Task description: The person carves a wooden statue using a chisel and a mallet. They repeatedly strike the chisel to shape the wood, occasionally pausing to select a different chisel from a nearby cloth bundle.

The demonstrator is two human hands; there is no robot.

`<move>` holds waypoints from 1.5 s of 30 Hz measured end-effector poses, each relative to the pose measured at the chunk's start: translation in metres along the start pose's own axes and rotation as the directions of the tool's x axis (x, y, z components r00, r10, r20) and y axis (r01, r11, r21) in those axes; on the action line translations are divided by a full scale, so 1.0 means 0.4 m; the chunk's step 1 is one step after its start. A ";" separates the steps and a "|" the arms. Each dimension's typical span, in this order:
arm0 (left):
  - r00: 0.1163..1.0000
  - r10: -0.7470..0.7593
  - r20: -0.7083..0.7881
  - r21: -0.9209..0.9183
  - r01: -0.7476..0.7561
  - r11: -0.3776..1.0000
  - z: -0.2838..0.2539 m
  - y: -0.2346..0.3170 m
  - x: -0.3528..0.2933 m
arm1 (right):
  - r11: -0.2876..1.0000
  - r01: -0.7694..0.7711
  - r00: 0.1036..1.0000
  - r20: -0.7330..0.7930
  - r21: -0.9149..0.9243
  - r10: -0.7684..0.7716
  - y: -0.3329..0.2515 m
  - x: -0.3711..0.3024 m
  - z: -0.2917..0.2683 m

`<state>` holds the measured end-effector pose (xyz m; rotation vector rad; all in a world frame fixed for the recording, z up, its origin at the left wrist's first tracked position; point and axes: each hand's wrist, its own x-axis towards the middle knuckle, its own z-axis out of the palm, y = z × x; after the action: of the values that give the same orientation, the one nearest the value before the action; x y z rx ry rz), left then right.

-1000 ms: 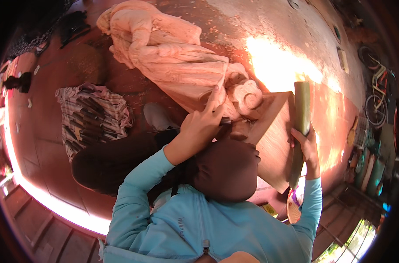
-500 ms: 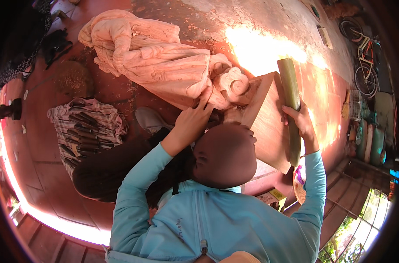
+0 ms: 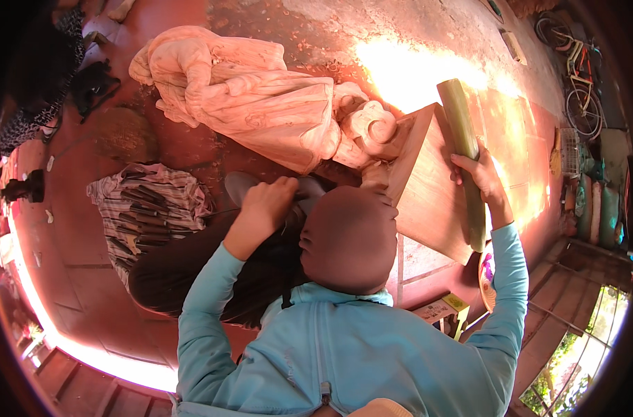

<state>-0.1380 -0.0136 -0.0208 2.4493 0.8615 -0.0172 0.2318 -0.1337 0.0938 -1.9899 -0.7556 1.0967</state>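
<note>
A carved wooden statue [image 3: 254, 94] of a robed figure lies across the floor in front of me, its square wooden base [image 3: 434, 191] toward the right. My right hand [image 3: 484, 177] is wrapped around a thick, greenish, round wooden stick [image 3: 462, 132] held upright beside the base. My left hand [image 3: 264, 212] is curled closed over my bent leg, near my grey shoe [image 3: 243, 187] and apart from the statue. Whatever its fingers hold is hidden. Left of my leg, several carving chisels [image 3: 146, 215] lie side by side on a striped cloth [image 3: 108, 187].
A round wooden block [image 3: 125, 135] stands beyond the cloth, with a black bag [image 3: 94, 87] farther left. Wood chips lie around the statue. Near my right elbow are a box [image 3: 441, 309] and a woven hat [image 3: 488, 285]. A bicycle [image 3: 582, 104] stands at far right.
My left hand has come off the statue, moved left and down toward my leg, and its fingers have curled. My right hand still holds the stick in nearly the same place.
</note>
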 end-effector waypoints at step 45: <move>-0.205 -0.979 0.011 -0.898 0.429 -0.100 0.449 -0.695 -0.921 | 0.987 0.116 0.993 0.011 0.110 -0.118 0.102 0.027 -0.049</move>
<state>-0.5648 -0.1339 -0.2415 0.4866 2.3241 0.7819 0.2597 -0.1546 0.0631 -1.8240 -0.7939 1.0646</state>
